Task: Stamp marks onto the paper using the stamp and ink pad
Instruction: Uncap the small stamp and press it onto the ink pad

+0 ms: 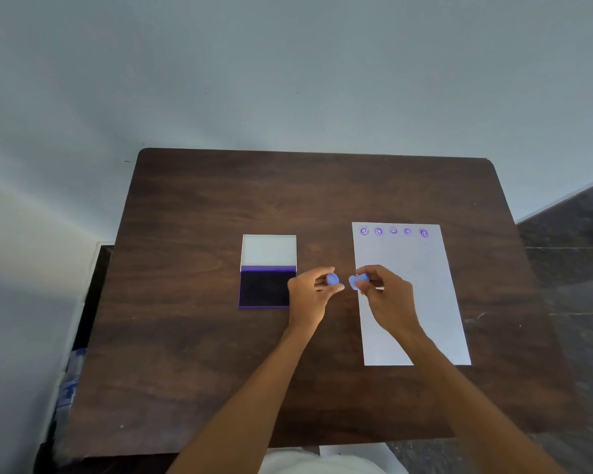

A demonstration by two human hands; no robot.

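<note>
A white sheet of paper [411,302] lies on the right of the dark wooden table [220,354], with a row of several purple stamp marks [393,231] along its top edge. The ink pad [266,289] sits open to the left, its dark purple pad near me and its white lid [268,250] folded back. My left hand [308,297] pinches a small round blue piece [332,279]. My right hand [387,295] holds the blue stamp [356,281] over the paper's left edge. The two blue pieces are a small gap apart, between ink pad and paper.
A pale wall stands behind the table. Dark tiled floor [569,268] shows at the right. Something blue and white [71,381] leans beside the table's left edge. The table's front edge is close to my body.
</note>
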